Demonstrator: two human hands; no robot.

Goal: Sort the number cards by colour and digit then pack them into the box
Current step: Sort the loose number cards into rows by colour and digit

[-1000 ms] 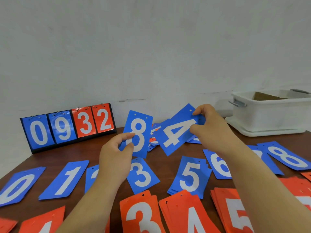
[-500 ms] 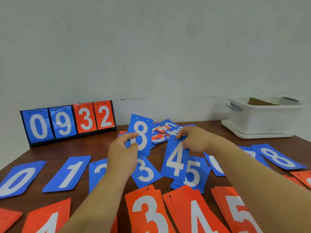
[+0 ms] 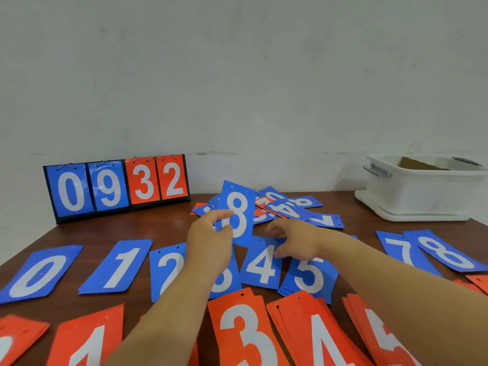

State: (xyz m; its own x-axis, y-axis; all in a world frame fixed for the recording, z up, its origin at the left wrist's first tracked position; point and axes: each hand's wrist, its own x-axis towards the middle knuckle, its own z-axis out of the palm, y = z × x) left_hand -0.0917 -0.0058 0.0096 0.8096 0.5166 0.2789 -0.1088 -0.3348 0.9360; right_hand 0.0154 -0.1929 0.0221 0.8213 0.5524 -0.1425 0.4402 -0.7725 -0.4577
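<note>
- Our left grip (image 3: pixel 208 241) pinches the blue 8 card (image 3: pixel 239 207) by its lower left edge, with thumb and forefinger closed on it. The card stands upright, above and to the right of the knuckles, held up off the bench (image 3: pixel 163 228).
- Our right grip (image 3: pixel 293 241) has loosely curled fingers and holds nothing. It sits over the top right corner of the blue 4 card (image 3: pixel 260 265); we cannot tell whether it touches.
- That 4 lies flat between the blue 3 card (image 3: pixel 221 282) and the blue 5 pile (image 3: pixel 309 280).
- The unsorted heap (image 3: pixel 290 208) lies behind both grips, and the white box (image 3: pixel 422 191) stands at the far right.
</note>
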